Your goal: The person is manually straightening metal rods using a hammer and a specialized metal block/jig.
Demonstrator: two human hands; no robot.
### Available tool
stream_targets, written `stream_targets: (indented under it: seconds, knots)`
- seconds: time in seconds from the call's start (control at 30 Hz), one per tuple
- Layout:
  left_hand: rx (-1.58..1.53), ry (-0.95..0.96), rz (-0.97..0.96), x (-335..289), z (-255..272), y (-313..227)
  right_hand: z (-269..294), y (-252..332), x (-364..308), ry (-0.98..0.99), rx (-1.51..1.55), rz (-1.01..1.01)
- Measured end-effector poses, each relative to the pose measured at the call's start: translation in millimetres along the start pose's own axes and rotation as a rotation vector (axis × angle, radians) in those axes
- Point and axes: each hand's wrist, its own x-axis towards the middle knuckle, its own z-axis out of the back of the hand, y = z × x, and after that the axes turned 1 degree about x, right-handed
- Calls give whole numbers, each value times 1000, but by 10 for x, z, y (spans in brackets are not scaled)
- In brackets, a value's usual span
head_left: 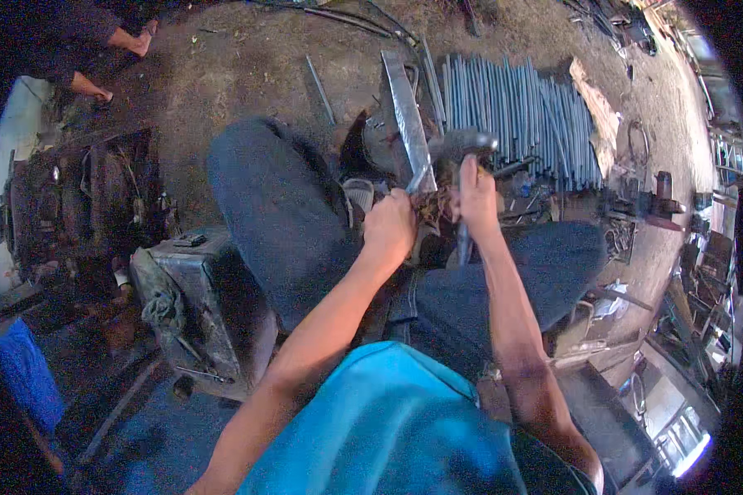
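In front of me, my right hand [477, 198] is wrapped round the handle of a hammer [450, 146]. The hammer's dark head is slightly blurred and stands above the work spot. My left hand [390, 224] is closed in a pinch on a thin, shiny metal piece [422, 175], whose lower end is hidden by the fingers. That piece meets the near end of a long, flat metal bar [405, 107] that stretches away from me. Whether the two are joined, I cannot tell. Brownish material [434, 206] lies between my hands, its kind unclear.
Many thin grey metal rods [520, 120] lie side by side on the dirt floor [239, 58], far right. A dark metal box [215, 289] stands by my left knee. At the far left another person's hands [136, 40] show. Tools and scrap crowd the right side.
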Motion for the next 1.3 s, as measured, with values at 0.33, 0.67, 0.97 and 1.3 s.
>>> stream_targets:
  seconds: [0.33, 0.67, 0.97, 1.3]
  knots:
    - [-40, 86, 76, 81, 40, -151, 54, 103, -148, -137, 236, 163]
    - [-46, 127, 137, 91, 31, -97, 292, 726, 60, 26, 401, -203]
    - [-73, 11, 44, 68, 15, -90, -65, 116, -35, -126, -340, 618]
    - [-52, 126, 111, 67, 19, -61, 428, 1195, -71, -40, 483, 8]
